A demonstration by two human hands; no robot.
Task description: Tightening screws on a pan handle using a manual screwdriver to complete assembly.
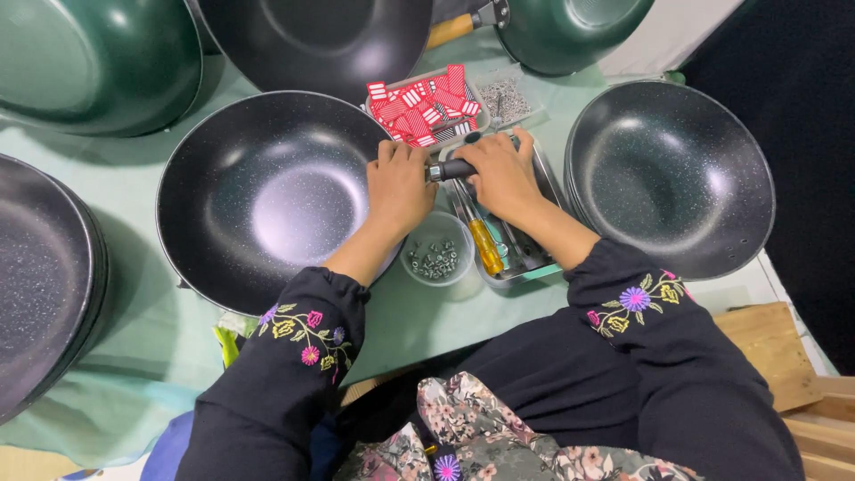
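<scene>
A black speckled wok pan (267,196) lies on the green-covered table in front of me. My left hand (398,185) grips its right rim where the handle joins. My right hand (500,174) is closed around the dark handle (452,168) with a metal collar, held against the pan's edge. Under my hands sit a small clear cup of screws (436,260) and a metal tray (533,254) holding a yellow-handled screwdriver (486,247).
A box of red and white tags (425,109) and a box of small metal parts (509,98) sit behind my hands. A stack of black pans (670,178) stands right, more pans left (40,276) and behind (98,62). A wooden board (770,352) lies at right.
</scene>
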